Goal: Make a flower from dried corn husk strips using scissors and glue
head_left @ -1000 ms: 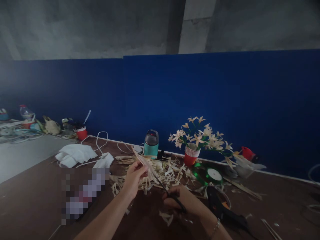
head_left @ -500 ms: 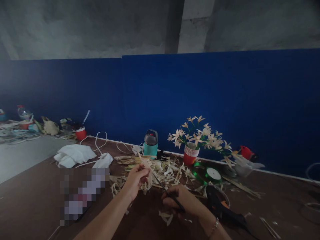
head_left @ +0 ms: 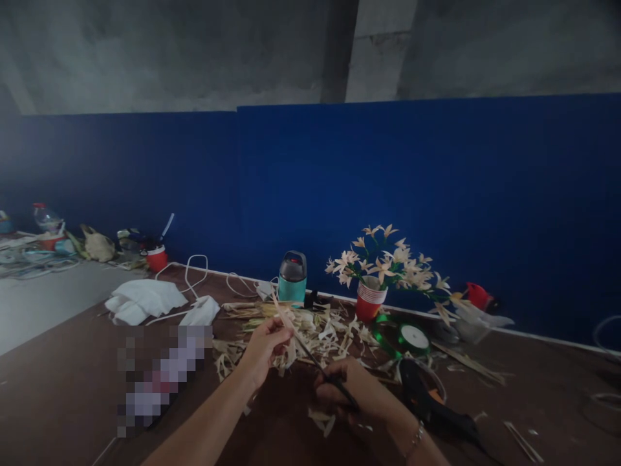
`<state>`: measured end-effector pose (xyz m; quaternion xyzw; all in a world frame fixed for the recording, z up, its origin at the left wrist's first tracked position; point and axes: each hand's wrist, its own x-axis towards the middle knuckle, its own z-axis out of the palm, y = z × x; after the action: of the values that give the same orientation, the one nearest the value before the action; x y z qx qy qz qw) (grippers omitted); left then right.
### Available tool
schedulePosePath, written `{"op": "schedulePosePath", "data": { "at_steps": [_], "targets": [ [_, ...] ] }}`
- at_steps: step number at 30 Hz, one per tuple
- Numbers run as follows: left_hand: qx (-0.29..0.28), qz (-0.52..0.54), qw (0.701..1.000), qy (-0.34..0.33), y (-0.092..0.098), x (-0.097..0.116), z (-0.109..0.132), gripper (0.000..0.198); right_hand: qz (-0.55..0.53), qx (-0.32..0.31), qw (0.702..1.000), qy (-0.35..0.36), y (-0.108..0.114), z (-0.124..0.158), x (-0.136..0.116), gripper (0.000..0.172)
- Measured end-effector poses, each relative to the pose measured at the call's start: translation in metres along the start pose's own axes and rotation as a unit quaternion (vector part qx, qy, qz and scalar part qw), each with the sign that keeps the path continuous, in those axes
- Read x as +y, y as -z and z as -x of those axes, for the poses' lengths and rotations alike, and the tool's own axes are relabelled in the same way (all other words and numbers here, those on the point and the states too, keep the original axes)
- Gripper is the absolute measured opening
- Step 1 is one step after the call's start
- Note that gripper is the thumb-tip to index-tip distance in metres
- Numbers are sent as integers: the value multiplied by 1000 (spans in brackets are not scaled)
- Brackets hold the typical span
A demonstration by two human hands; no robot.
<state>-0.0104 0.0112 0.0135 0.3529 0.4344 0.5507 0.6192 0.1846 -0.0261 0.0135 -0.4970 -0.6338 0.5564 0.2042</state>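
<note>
In the middle of the head view, my left hand (head_left: 266,349) is closed, pinching a pale strip of corn husk (head_left: 283,316) that points up from the fingers. My right hand (head_left: 354,388) is wrapped round the dark handles of a pair of scissors (head_left: 313,358). The blades slant up and left, with their tips close to the husk by my left fingers. Whether the blades touch the husk, I cannot tell. Behind both hands lies a loose heap of dry husk pieces (head_left: 334,330). A few scraps (head_left: 321,421) lie below my right hand.
A red cup (head_left: 371,303) holds pale husk flowers (head_left: 383,265). Green ribbon on a spool (head_left: 414,338) and a black glue gun (head_left: 431,401) lie at right. A teal-and-black container (head_left: 292,281) stands at the blue partition (head_left: 388,162). White tissue (head_left: 145,301) and a blurred-out object (head_left: 162,382) lie left.
My left hand and the husk strip have shifted very slightly to the right. The scissors and my right hand look almost the same.
</note>
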Motion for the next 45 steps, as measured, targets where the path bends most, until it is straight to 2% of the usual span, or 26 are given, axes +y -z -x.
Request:
{"op": "schedulePosePath", "data": {
  "at_steps": [7,18,21,24,26,29,34,39,45],
  "targets": [
    [-23,-12,1000,0,1,-2,-2,25,30,-7,1000,-2,3,1,0,21],
    [-14,-8,1000,-16,3,-5,-3,22,43,21,999,-14,4,0,3,18],
    [-8,7,1000,-12,3,-5,-4,24,36,1,999,-6,6,4,-1,17],
    [9,42,999,-26,2,-5,-4,27,-18,-20,1000,-9,6,5,-2,19],
    [15,61,997,-33,0,-5,-3,29,-90,-2,996,1,5,3,-2,22],
    [22,63,998,-18,-4,-9,2,34,-199,56,977,54,0,-4,-1,30],
    [4,62,998,19,-16,-19,15,34,-339,176,917,114,-12,-13,-5,47],
    [-25,48,998,22,-24,-24,23,31,-357,197,906,114,-17,-17,-2,47],
    [-4,18,1000,-15,-23,-28,20,28,-379,184,901,101,-16,-13,-3,42]
  ]
}}
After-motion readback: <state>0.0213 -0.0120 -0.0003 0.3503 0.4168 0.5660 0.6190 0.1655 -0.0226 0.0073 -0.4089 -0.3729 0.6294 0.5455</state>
